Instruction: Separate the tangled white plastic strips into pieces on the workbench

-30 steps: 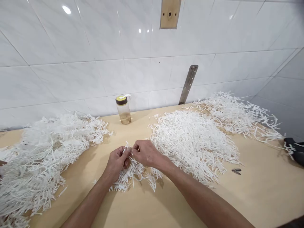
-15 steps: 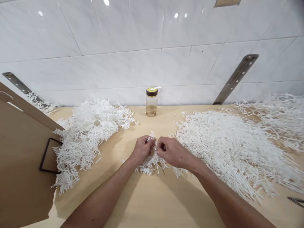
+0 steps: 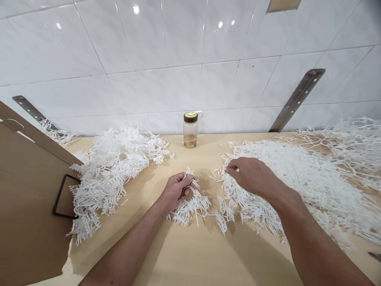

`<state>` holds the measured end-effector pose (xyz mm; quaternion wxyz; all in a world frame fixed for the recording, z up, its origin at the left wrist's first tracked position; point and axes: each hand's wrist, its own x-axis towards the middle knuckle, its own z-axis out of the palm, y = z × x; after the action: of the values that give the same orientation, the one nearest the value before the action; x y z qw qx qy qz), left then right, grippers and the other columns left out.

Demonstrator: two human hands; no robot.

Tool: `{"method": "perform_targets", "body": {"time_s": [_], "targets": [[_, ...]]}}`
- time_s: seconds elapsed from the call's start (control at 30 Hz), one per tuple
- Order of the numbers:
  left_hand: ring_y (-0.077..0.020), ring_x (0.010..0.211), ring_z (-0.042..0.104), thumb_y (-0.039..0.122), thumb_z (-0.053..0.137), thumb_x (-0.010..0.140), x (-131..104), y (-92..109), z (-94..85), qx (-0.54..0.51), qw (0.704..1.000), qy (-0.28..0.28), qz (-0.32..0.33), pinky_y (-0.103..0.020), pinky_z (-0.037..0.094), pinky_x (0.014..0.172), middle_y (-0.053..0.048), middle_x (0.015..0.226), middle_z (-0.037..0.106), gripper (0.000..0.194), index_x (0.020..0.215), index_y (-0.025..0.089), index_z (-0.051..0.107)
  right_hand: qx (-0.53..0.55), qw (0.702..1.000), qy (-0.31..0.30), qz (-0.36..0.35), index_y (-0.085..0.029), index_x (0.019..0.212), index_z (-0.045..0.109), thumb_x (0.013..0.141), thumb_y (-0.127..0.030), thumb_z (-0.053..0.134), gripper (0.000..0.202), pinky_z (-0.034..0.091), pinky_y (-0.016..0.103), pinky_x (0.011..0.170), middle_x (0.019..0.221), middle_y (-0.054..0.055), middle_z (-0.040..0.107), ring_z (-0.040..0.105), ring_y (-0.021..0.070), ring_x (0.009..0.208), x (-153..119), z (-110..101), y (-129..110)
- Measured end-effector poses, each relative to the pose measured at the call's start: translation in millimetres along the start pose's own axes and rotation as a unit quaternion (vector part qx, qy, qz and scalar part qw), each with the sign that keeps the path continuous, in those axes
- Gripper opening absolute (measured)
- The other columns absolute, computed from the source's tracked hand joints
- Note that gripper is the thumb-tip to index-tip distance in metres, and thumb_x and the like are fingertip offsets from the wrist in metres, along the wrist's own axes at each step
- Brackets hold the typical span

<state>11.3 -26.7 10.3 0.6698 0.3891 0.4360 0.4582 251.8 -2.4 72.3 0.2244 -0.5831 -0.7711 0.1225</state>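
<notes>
White, thin, plastic-looking strands (image 3: 195, 202) lie in a small, messy bunch near the middle of the pale tan, smooth bench (image 3: 199, 254). The bare left hand (image 3: 175, 190) has its grip closed on the top of this bunch, with thumb and fingers pinched together. Little tips poke up past the thumb. The bare right hand (image 3: 253, 176) is at 3 o'clock from the left one, over the near edge of a big, flat white pile (image 3: 282, 174). Its fingers are curled, but I cannot tell if its grip has a small bit in it or has let go.

To hold the bunch well, the pinch should be snug but soft, close to where the strands meet, as a hard squeeze could bend them. The left hand should keep steady so that the right fingers can find one thin end at a time. Pulling fast could tangle the bits.

The strands look like tiny twigs, with lots of short, forked ends. Some curl, and some lie almost straight. Near 5 o'clock from the left hand, a loose bit bends in a loop. A fluffy white heap (image 3: 116, 159) is at 10 o'clock, next to a brown cardboard box (image 3: 29, 198) at 9 o'clock. A clear bottle with a dark and yellow lid (image 3: 190, 133) stands at 12 o'clock, by the tiled wall (image 3: 184, 87).
</notes>
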Motion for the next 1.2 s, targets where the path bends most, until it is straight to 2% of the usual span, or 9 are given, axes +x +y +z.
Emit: {"method": "perform_targets", "body": {"time_s": [0.07,0.13,0.27,0.37,0.5,0.67,0.77,1.03,1.2], "targets": [[-0.0027,0.038,0.033,0.046,0.077,0.072,0.6,-0.9,-0.8,0.010,1.000,-0.009,0.003,-0.018,0.015,0.033,0.005,0.054,0.050,0.037,0.072,0.015,0.058,0.052,0.997,-0.056,-0.029,-0.021,0.086,0.070,0.089,-0.033,0.054,0.020,0.041,0.030,0.068,0.088,0.005,0.072,0.061,0.0176,0.075,-0.9,6.3,-17.3],[-0.0028,0.039,0.034,0.048,0.077,0.072,0.6,-1.5,-0.9,0.022,1.000,-0.011,0.010,-0.018,0.016,0.034,0.005,0.055,0.050,0.039,0.071,0.014,0.058,0.131,0.985,-0.105,-0.031,-0.020,0.095,0.070,0.090,-0.040,0.054,0.026,0.043,0.029,0.065,0.091,0.006,0.072,0.063,0.0167,0.074,-0.9,17.2,-35.4],[-0.0034,0.038,0.035,0.053,0.076,0.071,-0.2,-1.9,0.6,0.046,0.999,-0.006,0.017,-0.018,0.017,0.034,0.004,0.054,0.049,0.042,0.071,0.015,0.058,0.185,0.975,-0.124,-0.012,-0.018,0.087,0.072,0.086,-0.033,0.057,0.021,0.044,0.027,0.062,0.083,0.005,0.073,0.062,0.0157,0.069,0.3,39.6,-54.6],[-0.0038,0.037,0.034,0.054,0.075,0.071,-0.7,-2.2,2.0,0.050,0.998,-0.002,0.028,-0.018,0.018,0.034,0.005,0.049,0.047,0.042,0.071,0.016,0.058,0.209,0.969,-0.131,0.017,-0.018,0.080,0.073,0.084,-0.029,0.058,0.019,0.045,0.026,0.060,0.069,0.003,0.070,0.060,0.0149,0.063,0.8,46.7,-54.7],[-0.0037,0.035,0.033,0.052,0.077,0.070,-1.2,-2.1,3.5,0.055,0.998,0.003,0.030,-0.018,0.018,0.034,0.006,0.045,0.047,0.041,0.073,0.016,0.058,0.230,0.960,-0.152,0.043,-0.018,0.076,0.072,0.083,-0.033,0.058,0.021,0.043,0.024,0.050,0.056,0.000,0.063,0.055,0.0124,0.048,1.1,48.0,-51.5],[-0.0038,0.034,0.033,0.051,0.077,0.070,-2.5,-2.1,5.7,0.063,0.997,0.016,0.037,-0.018,0.020,0.035,0.007,0.042,0.047,0.041,0.073,0.016,0.056,0.261,0.945,-0.177,0.084,-0.017,0.072,0.067,0.080,-0.034,0.060,0.020,0.039,0.021,0.040,0.057,-0.001,0.061,0.049,0.0092,0.041,1.3,48.0,-54.1],[-0.0037,0.034,0.033,0.050,0.076,0.071,-3.5,-2.2,7.0,0.064,0.997,0.024,0.043,-0.018,0.021,0.036,0.007,0.043,0.047,0.040,0.073,0.017,0.054,0.247,0.950,-0.165,0.093,-0.017,0.071,0.063,0.078,-0.030,0.062,0.015,0.038,0.021,0.041,0.060,-0.002,0.061,0.048,0.0080,0.041,0.4,46.3,-59.1],[-0.0038,0.035,0.033,0.050,0.077,0.070,-4.7,-1.7,7.3,0.056,0.997,0.036,0.044,-0.018,0.021,0.035,0.007,0.043,0.047,0.041,0.072,0.017,0.053,0.238,0.956,-0.159,0.065,-0.017,0.075,0.066,0.082,-0.031,0.057,0.018,0.041,0.024,0.049,0.058,-0.001,0.059,0.052,0.0116,0.049,0.7,53.0,-56.8],[-0.0046,0.036,0.035,0.051,0.077,0.069,-0.9,-5.2,3.0,0.034,0.998,0.038,0.042,-0.018,0.019,0.034,0.006,0.044,0.047,0.041,0.071,0.018,0.052,0.233,0.964,-0.126,0.012,-0.018,0.076,0.062,0.087,-0.033,0.053,0.020,0.040,0.026,0.055,0.064,-0.001,0.061,0.054,0.0133,0.057,-1.0,62.6,-55.4]]}}
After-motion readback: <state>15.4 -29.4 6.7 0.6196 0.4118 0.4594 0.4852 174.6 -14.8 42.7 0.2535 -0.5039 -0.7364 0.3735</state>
